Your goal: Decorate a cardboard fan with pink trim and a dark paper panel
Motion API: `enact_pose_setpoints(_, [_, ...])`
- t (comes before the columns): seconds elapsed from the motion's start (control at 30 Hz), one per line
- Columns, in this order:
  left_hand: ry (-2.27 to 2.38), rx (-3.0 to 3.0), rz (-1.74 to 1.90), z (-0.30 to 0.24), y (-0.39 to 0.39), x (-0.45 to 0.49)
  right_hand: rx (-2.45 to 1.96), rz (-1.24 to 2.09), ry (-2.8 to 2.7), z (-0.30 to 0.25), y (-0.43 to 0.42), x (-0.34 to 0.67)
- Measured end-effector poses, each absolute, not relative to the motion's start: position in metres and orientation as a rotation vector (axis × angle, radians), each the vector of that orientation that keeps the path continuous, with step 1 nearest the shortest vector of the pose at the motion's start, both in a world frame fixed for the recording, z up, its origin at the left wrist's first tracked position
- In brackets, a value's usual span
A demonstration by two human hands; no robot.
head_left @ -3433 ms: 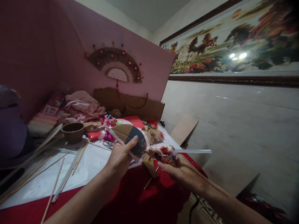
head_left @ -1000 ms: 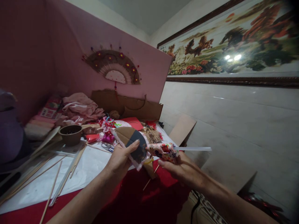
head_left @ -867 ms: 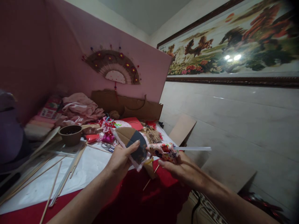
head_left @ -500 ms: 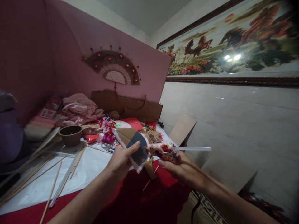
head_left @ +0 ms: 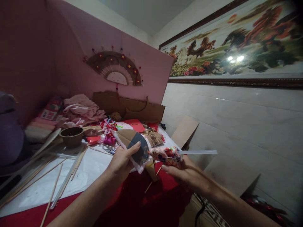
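Observation:
My left hand (head_left: 121,161) grips a small fan-shaped cardboard piece (head_left: 134,143), brown and dark with a pale trimmed edge, thumb pressed on its face. My right hand (head_left: 183,171) holds a glue gun (head_left: 165,155) wrapped in colourful patterned tape, with a clear glue stick (head_left: 197,152) poking out behind. The gun's tip touches the lower right edge of the fan piece. Both hands hover above the red cloth at the table's right end.
On the table lie white paper (head_left: 71,176), several bamboo sticks (head_left: 53,187), a brown bowl (head_left: 71,135), pink cloth (head_left: 80,110), coloured trimmings (head_left: 107,126) and cardboard pieces (head_left: 129,108). A decorated fan (head_left: 115,67) hangs on the pink board. A tiled wall and painting stand to the right.
The hands stay together; the glue gun has shifted slightly right and down along the fan piece's edge. The view has tilted a little since the earliest frame.

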State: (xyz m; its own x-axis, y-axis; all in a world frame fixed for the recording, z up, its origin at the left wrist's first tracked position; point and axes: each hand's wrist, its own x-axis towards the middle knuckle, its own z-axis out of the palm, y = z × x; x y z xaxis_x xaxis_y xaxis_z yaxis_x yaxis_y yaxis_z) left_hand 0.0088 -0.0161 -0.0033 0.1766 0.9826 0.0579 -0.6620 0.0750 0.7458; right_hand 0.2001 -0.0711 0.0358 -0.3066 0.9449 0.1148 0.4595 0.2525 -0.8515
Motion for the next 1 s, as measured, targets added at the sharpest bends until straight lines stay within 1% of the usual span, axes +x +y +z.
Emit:
enact_pose_setpoints(0.1, [0.535,0.708,1.326,-0.003,-0.016,0.009,-1.430,0.999,-1.757,0.034,-0.072,0.203])
enact_pose_setpoints(0.17, [0.549,0.678,1.307,-0.002,-0.017,0.009,-1.458,1.011,-1.742,0.034,-0.072,0.204])
enact_pose_setpoints(0.43, [0.590,0.643,1.254,0.001,-0.019,0.009,-1.153,0.948,-2.015,0.051,-0.071,0.199])
enact_pose_setpoints(0.6, [0.550,0.704,1.249,-0.001,-0.020,0.009,-1.009,0.925,-2.070,0.052,-0.066,0.196])
enact_pose_setpoints(1.0, [0.567,0.758,1.196,0.001,-0.022,0.010,-1.210,0.926,-2.038,0.053,-0.064,0.201])
